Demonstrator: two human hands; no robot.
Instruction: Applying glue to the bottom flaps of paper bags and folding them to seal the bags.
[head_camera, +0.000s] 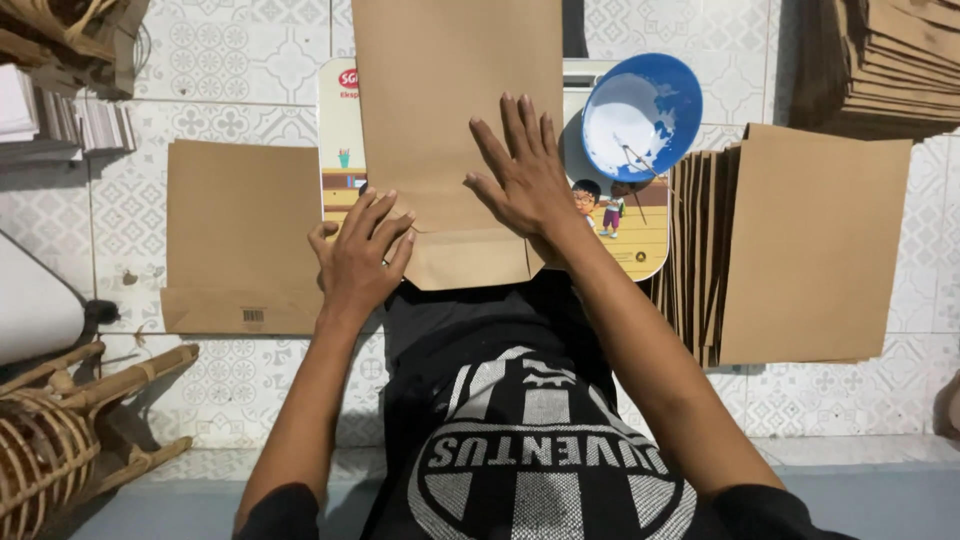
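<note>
Floor: we see a white patterned tile floor (260, 80), with the person seated low and looking straight down over a dark printed shirt.
Left neighbour: a finished brown paper bag (240, 235) lies flat on the tiles just left of the work, its folded bottom strip toward the person.
Right neighbour: we see a fanned stack of brown sheets (800, 245) lying just right of the work, its edges overlapping like a deck.
Far right corner: a taller pile of brown paper (880, 60) sits well apart, at the top edge.
Bowl: a blue bowl (642, 115) with white paste and a thin stick in it stands near the right hand, just beyond its fingertips and to the right.
Board: a colourful cartoon-printed board (640, 240) lies under the work and shows on both sides of it.
Left edge: we make out a rattan stool (70, 430) and stacked white paper (60, 115), both well clear of the hands.
Work piece: the brown paper bag in hand (440, 130) lies flat on the board, running away from the person, its folded flap nearest the body.
Left hand (358, 262): fingers together, palm down, pressing on the bag's near left corner by the flap; it grips nothing.
Right hand (525, 180): fingers spread, laid flat on the bag's near right part just above the fold; we see it pressing, not clasping.
In the way: nothing lies between hands and bag.
</note>
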